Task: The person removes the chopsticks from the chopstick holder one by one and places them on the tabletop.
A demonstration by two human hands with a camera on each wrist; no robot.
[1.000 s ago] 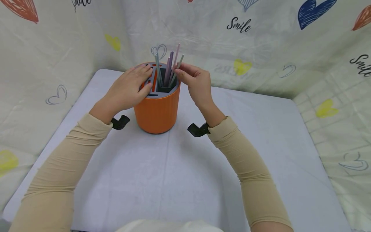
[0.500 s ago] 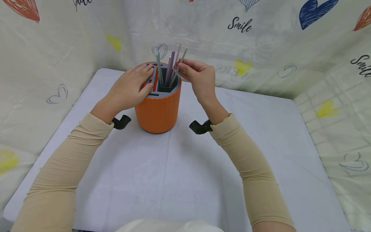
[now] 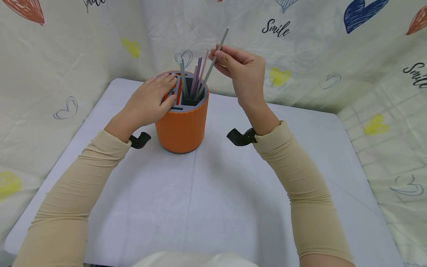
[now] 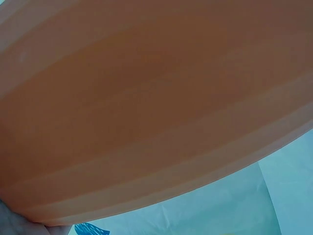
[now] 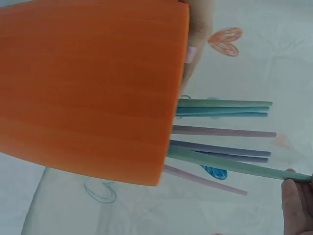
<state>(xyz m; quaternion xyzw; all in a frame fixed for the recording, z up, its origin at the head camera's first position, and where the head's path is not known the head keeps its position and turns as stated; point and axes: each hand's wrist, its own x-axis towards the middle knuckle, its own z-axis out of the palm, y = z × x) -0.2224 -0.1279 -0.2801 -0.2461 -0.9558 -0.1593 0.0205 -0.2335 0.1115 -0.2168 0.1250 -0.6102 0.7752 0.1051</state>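
An orange round holder (image 3: 180,131) with a grey slotted top stands on the table. My left hand (image 3: 145,100) rests over the left side of that top, fingers stretched across the slots and thumb lying toward the front. My right hand (image 3: 245,72) is up to the right, thumb and fingertips pinching a thin pale green straw-like stick (image 3: 221,40). This stick slants, its lower end still inside the dark square opening. Several other thin sticks in blue-green, purple (image 3: 197,76) and pink stand there too. In the right wrist view the pinched green stick (image 5: 230,166) crosses the purple ones.
A white cloth covers the table (image 3: 186,200). Pale curtains (image 3: 300,55) printed with hearts and words hang behind and at both sides. The holder's orange wall (image 4: 146,98) fills most of the left wrist view. Each wrist wears a black camera mount (image 3: 241,137).
My right hand has moved up and to the right, drawing the green stick higher out of the opening. My left hand and the holder have stayed nearly in place.
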